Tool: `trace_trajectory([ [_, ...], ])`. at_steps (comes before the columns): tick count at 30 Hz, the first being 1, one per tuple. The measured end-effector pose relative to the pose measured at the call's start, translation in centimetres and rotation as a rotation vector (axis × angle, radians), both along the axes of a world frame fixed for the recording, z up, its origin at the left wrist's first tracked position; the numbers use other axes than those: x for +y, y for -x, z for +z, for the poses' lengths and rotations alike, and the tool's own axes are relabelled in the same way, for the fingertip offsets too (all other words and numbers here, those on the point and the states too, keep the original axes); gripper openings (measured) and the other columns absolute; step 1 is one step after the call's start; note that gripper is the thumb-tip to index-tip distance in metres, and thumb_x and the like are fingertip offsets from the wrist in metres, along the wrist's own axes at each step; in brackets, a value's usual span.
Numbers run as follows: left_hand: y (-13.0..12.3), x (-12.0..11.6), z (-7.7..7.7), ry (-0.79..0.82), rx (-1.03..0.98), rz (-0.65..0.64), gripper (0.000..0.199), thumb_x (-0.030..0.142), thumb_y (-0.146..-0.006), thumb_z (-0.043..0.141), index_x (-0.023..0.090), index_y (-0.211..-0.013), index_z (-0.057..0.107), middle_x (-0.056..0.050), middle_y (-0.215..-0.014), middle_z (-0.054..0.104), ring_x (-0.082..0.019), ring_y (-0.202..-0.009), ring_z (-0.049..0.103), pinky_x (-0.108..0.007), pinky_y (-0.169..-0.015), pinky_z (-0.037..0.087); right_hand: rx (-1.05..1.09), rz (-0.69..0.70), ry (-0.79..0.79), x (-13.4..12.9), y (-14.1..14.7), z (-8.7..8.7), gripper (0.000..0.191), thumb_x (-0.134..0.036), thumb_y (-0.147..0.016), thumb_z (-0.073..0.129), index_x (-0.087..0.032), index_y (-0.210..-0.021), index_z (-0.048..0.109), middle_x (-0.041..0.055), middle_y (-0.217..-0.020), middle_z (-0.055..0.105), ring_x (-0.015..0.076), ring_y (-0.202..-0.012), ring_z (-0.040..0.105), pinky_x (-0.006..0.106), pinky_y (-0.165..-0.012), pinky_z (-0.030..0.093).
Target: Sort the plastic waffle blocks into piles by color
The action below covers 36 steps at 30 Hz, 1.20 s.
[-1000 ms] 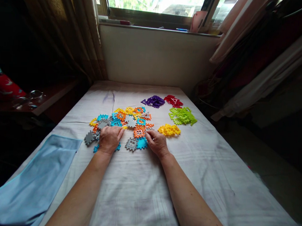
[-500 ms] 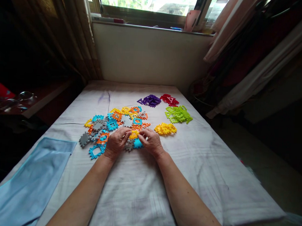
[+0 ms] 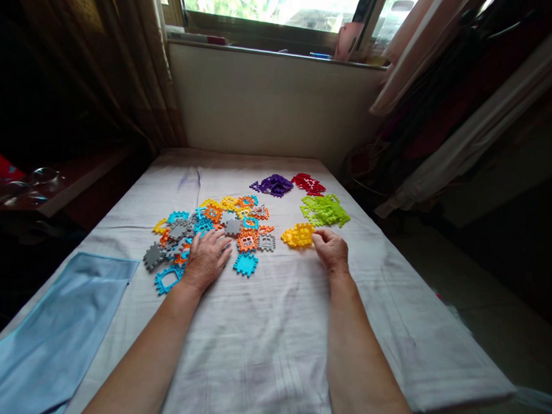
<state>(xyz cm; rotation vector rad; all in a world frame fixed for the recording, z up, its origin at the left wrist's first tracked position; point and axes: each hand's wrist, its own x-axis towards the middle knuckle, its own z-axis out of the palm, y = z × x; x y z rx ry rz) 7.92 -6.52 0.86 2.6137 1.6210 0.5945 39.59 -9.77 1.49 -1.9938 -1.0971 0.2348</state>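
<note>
My right hand [image 3: 331, 251] pinches a yellow interlocking tile [image 3: 306, 234] at its edge, over the yellow pile [image 3: 291, 237]. My left hand [image 3: 207, 257] lies with fingers spread on the mixed heap of notched plastic tiles, near a grey tile [image 3: 232, 227]. Around it are an orange window tile [image 3: 247, 242], a grey window tile [image 3: 266, 242], a solid blue tile [image 3: 245, 264] and a blue open-frame tile [image 3: 168, 280]. My left palm hides part of the heap.
Beyond the yellow pile lie a green pile [image 3: 325, 210], a purple pile [image 3: 272, 185] and a red pile [image 3: 309, 184]. A light blue cloth [image 3: 64, 326] covers the table's left side. The bed-like surface has a pale sheet [image 3: 261, 347].
My hands have parted: the right carried the yellow tile rightward to the yellow pile, and the left moved slightly left and opened onto the mixed tiles.
</note>
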Motion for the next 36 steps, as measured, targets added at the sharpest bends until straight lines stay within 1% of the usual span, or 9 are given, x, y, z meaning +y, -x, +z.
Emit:
trace_trajectory([
  [3,0.3,0.2,-0.1,0.015,-0.019,0.009,0.031,0.033,-0.093,0.047,0.028,-0.114,0.068,-0.007,-0.136,0.062,-0.027,-0.132,0.05,-0.055,-0.115,0.027,0.0,0.005,0.033,-0.3,-1.2,-0.2,0.022,-0.035,-0.064,0.057,-0.024,-0.07,0.074,-0.0001,-0.06,0.068,0.0205,-0.062,0.063,0.03,-0.063,0.047],
  [6,0.3,0.2,-0.1,0.019,-0.025,0.009,0.03,0.033,-0.093,0.047,0.027,-0.112,0.069,-0.007,-0.135,0.063,-0.027,-0.131,0.051,-0.054,-0.115,0.029,-0.023,-0.006,-0.034,-0.3,-1.7,-0.7,0.024,-0.037,-0.064,0.056,-0.025,-0.071,0.075,0.0002,-0.061,0.069,0.0198,-0.06,0.062,0.029,-0.061,0.046],
  [11,0.2,0.1,0.0,0.015,-0.036,0.006,0.029,0.033,-0.093,0.047,0.026,-0.109,0.071,-0.007,-0.134,0.063,-0.028,-0.13,0.052,-0.054,-0.114,0.03,-0.051,-0.075,-0.048,0.1,-1.7,-1.3,0.032,-0.04,-0.069,0.056,-0.023,-0.086,0.077,0.0048,-0.076,0.074,0.0213,-0.067,0.064,0.032,-0.066,0.049],
  [17,0.9,0.7,1.0,-0.031,-0.088,0.038,0.03,0.037,-0.092,0.047,0.027,-0.107,0.072,-0.006,-0.127,0.068,-0.026,-0.124,0.057,-0.049,-0.112,0.035,-0.106,-0.12,-0.129,0.4,-1.3,-1.9,0.032,-0.041,-0.074,0.051,-0.022,-0.083,0.076,0.007,-0.079,0.075,0.022,-0.069,0.064,0.032,-0.07,0.05],
  [20,3.4,2.6,2.4,-0.071,-0.112,0.144,0.033,0.037,-0.092,0.045,0.024,-0.105,0.072,-0.007,-0.121,0.071,-0.025,-0.118,0.061,-0.042,-0.108,0.04,-0.121,-0.12,-0.167,0.5,-0.8,-1.9,0.033,-0.04,-0.076,0.05,-0.021,-0.083,0.076,0.0078,-0.08,0.075,0.0221,-0.071,0.066,0.032,-0.073,0.051],
  [22,6.0,4.6,3.5,-0.055,-0.1,0.311,0.034,0.035,-0.09,0.044,0.024,-0.106,0.072,-0.008,-0.118,0.071,-0.027,-0.111,0.064,-0.041,-0.101,0.047,-0.12,-0.111,-0.194,0.5,-0.5,-1.8,0.033,-0.04,-0.076,0.05,-0.02,-0.083,0.075,0.0084,-0.082,0.075,0.0217,-0.071,0.066,0.032,-0.074,0.052],
  [26,11.3,8.4,4.7,0.156,0.041,0.66,0.04,0.036,-0.081,0.054,0.02,-0.112,0.071,-0.017,-0.119,0.07,-0.037,-0.109,0.064,-0.047,-0.09,0.051,-0.128,-0.075,-0.249,0.6,0.0,-1.7,0.031,-0.039,-0.078,0.05,-0.02,-0.083,0.075,0.009,-0.083,0.075,0.0216,-0.071,0.066,0.032,-0.074,0.052],
  [30,13.6,10.7,4.2,0.308,0.151,0.711,0.034,0.042,-0.07,0.061,0.021,-0.093,0.075,-0.018,-0.105,0.074,-0.038,-0.101,0.067,-0.043,-0.078,0.054,-0.141,-0.033,-0.298,0.7,0.3,-1.9,0.032,-0.039,-0.08,0.049,-0.02,-0.082,0.074,0.0099,-0.086,0.076,0.0233,-0.079,0.068,0.033,-0.079,0.053],
  [36,13.7,12.0,4.1,0.337,0.158,0.728,0.016,0.037,-0.057,0.068,0.023,-0.063,0.068,-0.015,-0.078,0.074,-0.037,-0.084,0.07,-0.04,-0.062,0.053,-0.173,-0.003,-0.34,0.9,0.8,-1.9,0.032,-0.037,-0.082,0.047,-0.02,-0.083,0.074,0.01,-0.086,0.075,0.0233,-0.081,0.069,0.033,-0.08,0.054],
])
